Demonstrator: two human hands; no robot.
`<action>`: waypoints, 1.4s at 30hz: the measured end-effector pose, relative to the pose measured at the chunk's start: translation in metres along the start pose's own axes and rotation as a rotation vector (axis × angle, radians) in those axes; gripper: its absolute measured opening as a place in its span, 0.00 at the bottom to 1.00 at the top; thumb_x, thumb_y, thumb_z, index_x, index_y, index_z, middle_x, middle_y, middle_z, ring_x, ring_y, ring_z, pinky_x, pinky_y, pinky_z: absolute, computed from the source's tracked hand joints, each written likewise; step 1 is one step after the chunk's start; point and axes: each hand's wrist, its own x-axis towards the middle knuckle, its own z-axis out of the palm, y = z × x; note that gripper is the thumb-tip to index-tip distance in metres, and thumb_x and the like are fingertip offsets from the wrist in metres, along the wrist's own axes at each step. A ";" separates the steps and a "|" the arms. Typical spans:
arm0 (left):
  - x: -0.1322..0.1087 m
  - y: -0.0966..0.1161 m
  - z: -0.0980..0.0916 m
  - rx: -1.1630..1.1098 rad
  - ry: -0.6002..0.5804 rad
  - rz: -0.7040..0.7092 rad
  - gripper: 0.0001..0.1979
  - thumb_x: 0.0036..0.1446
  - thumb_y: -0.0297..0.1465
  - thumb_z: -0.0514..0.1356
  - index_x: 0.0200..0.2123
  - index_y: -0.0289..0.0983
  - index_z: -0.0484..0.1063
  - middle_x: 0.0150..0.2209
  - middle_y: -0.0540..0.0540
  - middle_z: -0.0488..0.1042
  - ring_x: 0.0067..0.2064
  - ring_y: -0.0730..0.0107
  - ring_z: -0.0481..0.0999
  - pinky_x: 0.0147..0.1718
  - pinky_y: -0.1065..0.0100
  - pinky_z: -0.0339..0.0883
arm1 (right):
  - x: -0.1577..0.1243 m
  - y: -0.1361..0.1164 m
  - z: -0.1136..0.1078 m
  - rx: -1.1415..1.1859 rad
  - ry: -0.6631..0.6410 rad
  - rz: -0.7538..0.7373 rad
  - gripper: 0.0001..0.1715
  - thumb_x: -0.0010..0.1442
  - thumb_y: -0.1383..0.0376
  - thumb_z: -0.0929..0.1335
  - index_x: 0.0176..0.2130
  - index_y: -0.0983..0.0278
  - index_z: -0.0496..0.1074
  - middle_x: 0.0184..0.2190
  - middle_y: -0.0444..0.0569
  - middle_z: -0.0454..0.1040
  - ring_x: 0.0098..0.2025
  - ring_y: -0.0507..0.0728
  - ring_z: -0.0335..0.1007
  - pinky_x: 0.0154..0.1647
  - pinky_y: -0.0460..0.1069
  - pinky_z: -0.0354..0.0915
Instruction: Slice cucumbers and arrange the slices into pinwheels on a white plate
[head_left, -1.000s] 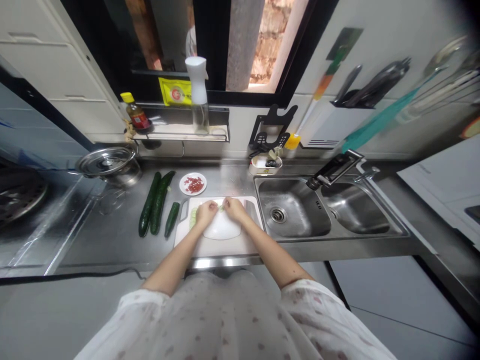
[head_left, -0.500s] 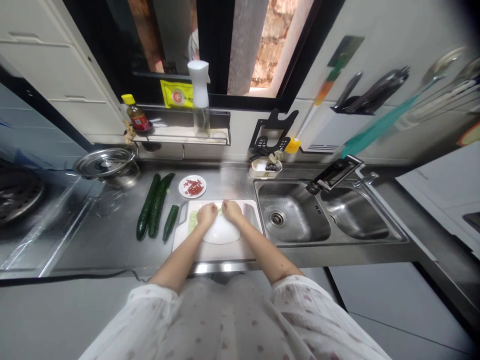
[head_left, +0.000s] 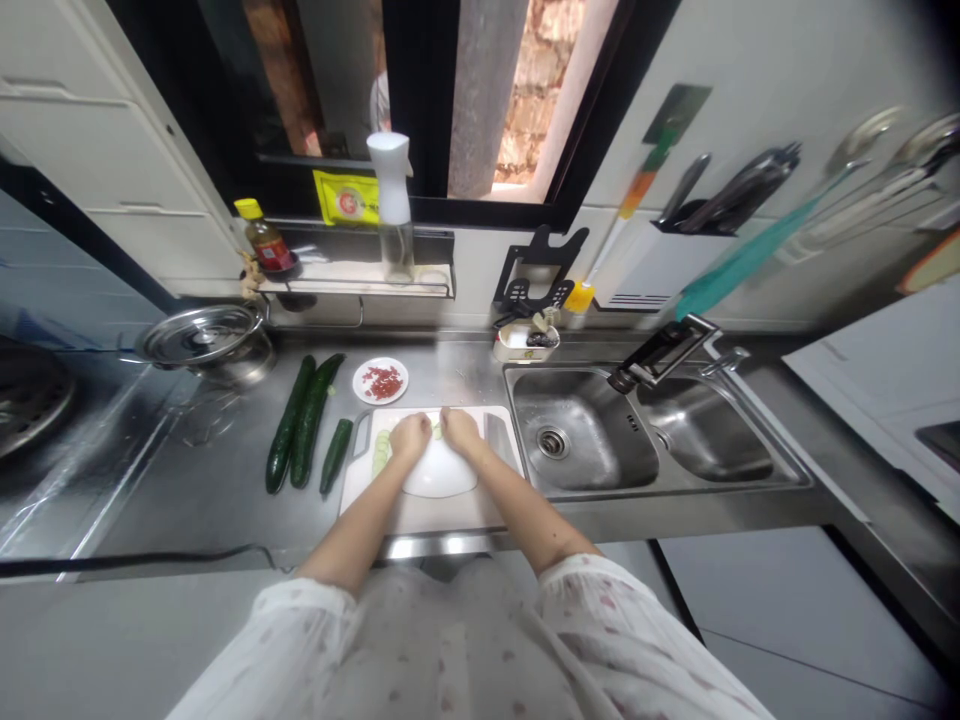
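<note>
Both hands meet over a white dish (head_left: pixel 441 478) that rests on the white cutting board (head_left: pixel 360 492). My left hand (head_left: pixel 410 437) is closed, its fingertips curled inward at the far part of the dish. Close beside it, my right hand (head_left: pixel 459 431) is closed in the same way. Pale green cucumber slices (head_left: pixel 437 431) show in the small gap between the fingers. A row of more cucumber slices (head_left: pixel 381 452) lies on the board, left of my left hand. The undersides of both hands are hidden.
Two whole cucumbers (head_left: pixel 304 425) and a cut cucumber piece (head_left: pixel 336 456) lie left of the board. Behind it stands a small plate (head_left: pixel 360 382) with chopped red bits. A double sink (head_left: pixel 592 465) is at right, a lidded steel pot (head_left: pixel 240 362) at left.
The view has shifted slightly, so everything sits a little lower and further left. Both hands stay closed over the dish, with little visible movement.
</note>
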 end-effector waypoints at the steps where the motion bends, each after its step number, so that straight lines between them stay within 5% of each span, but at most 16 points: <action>1: 0.000 0.000 0.000 0.002 -0.002 -0.002 0.14 0.60 0.33 0.51 0.38 0.41 0.76 0.42 0.42 0.78 0.45 0.59 0.76 0.39 0.66 0.63 | 0.000 0.000 0.000 -0.004 0.000 -0.004 0.18 0.66 0.70 0.57 0.50 0.69 0.69 0.44 0.61 0.75 0.47 0.58 0.70 0.43 0.47 0.59; 23: -0.003 -0.007 -0.001 -0.055 0.016 0.049 0.11 0.58 0.34 0.57 0.43 0.41 0.73 0.46 0.44 0.74 0.47 0.63 0.72 0.43 0.68 0.62 | -0.005 0.000 -0.006 -0.039 0.035 -0.029 0.16 0.65 0.73 0.58 0.47 0.67 0.69 0.44 0.59 0.75 0.46 0.58 0.70 0.42 0.47 0.60; 32: -0.010 -0.011 0.001 -0.101 0.097 0.149 0.11 0.62 0.35 0.54 0.42 0.42 0.75 0.44 0.46 0.73 0.46 0.66 0.72 0.42 0.69 0.61 | -0.023 -0.002 0.008 -0.057 0.069 -0.018 0.16 0.67 0.69 0.56 0.45 0.65 0.70 0.43 0.55 0.75 0.45 0.58 0.68 0.42 0.48 0.60; 42: -0.005 -0.009 0.004 -0.091 0.098 0.108 0.12 0.60 0.38 0.56 0.44 0.43 0.74 0.46 0.47 0.73 0.47 0.65 0.72 0.43 0.68 0.62 | -0.021 -0.004 0.018 -0.025 0.095 0.008 0.18 0.67 0.67 0.56 0.45 0.65 0.72 0.44 0.54 0.75 0.46 0.57 0.68 0.44 0.48 0.59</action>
